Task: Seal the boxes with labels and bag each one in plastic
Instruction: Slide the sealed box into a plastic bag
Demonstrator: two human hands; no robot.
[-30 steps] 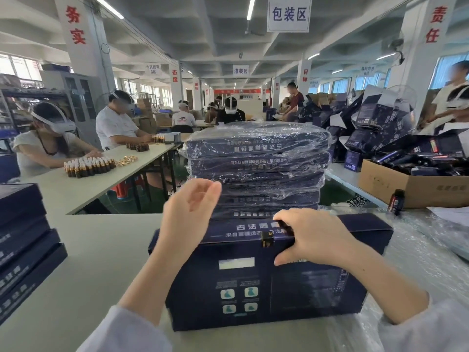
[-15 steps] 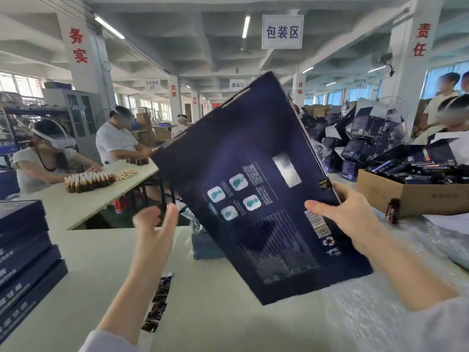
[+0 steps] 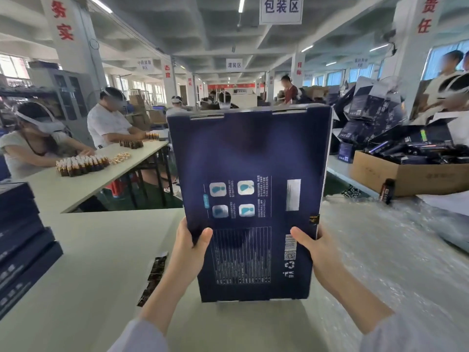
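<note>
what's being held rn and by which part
The dark blue box, upright: the left hand grips its lower left edge, the right hand its lower right edge, thumbs on the printed face.

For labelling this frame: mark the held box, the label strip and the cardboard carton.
box (image 3: 243, 153): head view, upper middle of its dark printed face.
label strip (image 3: 153, 276): head view, middle of the strip.
carton (image 3: 411, 179): head view, its brown front wall.

A person in a white shirt (image 3: 106, 125) sits at a long table (image 3: 76, 189) with rows of little brown bottles (image 3: 81, 165), a white sign (image 3: 281, 8) hangs high, and a cardboard carton (image 3: 396, 174) sits on the right.
</note>
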